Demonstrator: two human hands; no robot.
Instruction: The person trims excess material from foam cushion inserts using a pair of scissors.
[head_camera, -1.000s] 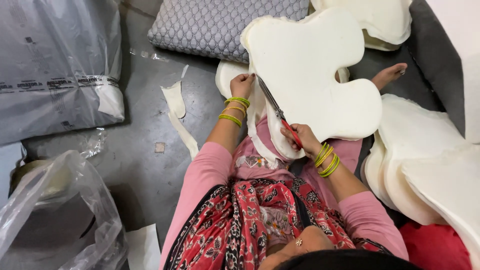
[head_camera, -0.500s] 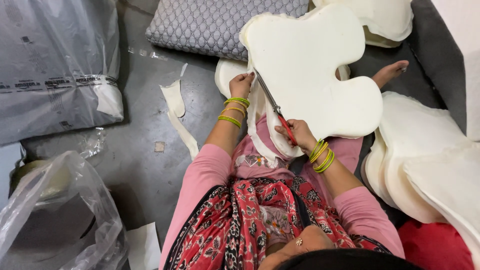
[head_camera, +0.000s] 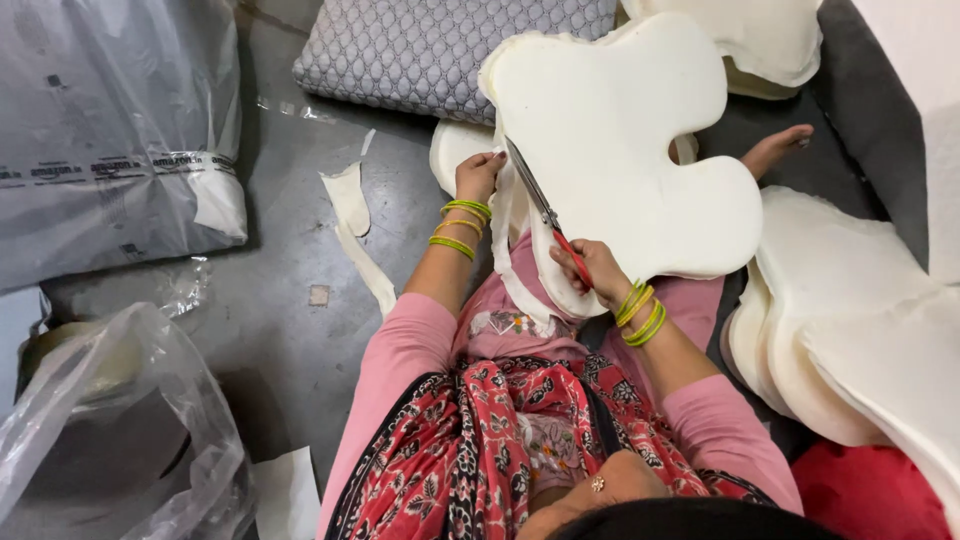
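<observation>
A thick cream foam piece (head_camera: 625, 150) with rounded lobes rests on my lap. My left hand (head_camera: 478, 176) grips its left edge, where a thin trimmed strip (head_camera: 510, 260) hangs down. My right hand (head_camera: 592, 270) holds red-handled scissors (head_camera: 545, 212); the blades lie along the foam's left edge, pointing up toward my left hand. Both wrists wear green and yellow bangles.
A grey quilted cushion (head_camera: 440, 50) lies ahead. More cream foam pieces are stacked at the right (head_camera: 850, 320) and top right (head_camera: 750, 40). Foam offcuts (head_camera: 350, 215) lie on the grey floor. Plastic-wrapped bundles sit at the left (head_camera: 110, 130) and lower left (head_camera: 110, 440).
The scissors have crept slightly further up the foam's left edge. Both hands stay in nearly the same place.
</observation>
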